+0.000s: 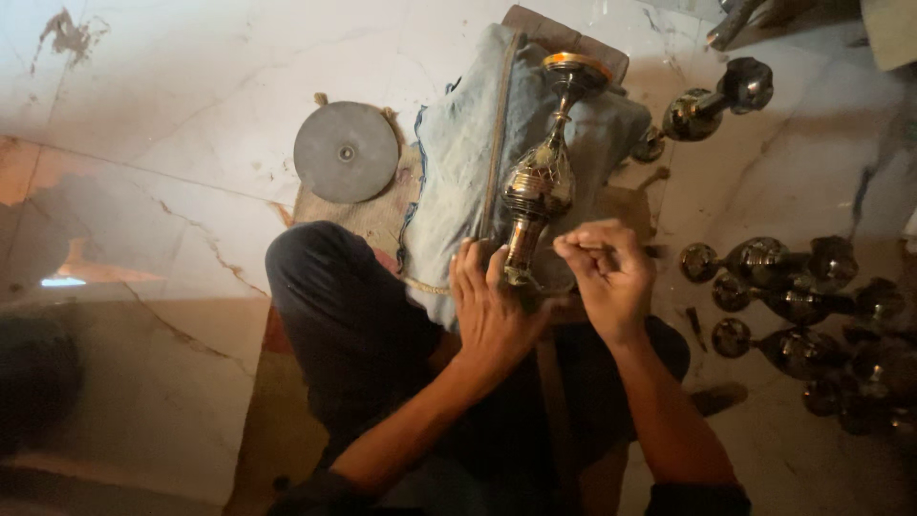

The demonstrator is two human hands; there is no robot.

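Note:
A tall, ornate brass stand [541,177] lies lengthwise on a pale blue cloth [458,162] over a padded block in front of me. My left hand [492,306] rests flat against the near end of the brass piece and steadies it. My right hand [604,270] is closed in a fist beside that same end, pinching a thin tool that I can barely see. The far end of the brass piece, a flat round rim, points away from me.
A grey round metal disc [346,151] lies on burlap to the left. Several shiny brass pieces [802,306] are spread on the floor at right, and one more brass piece [716,103] lies at the upper right. My knees flank the block on the cracked marble floor [172,115].

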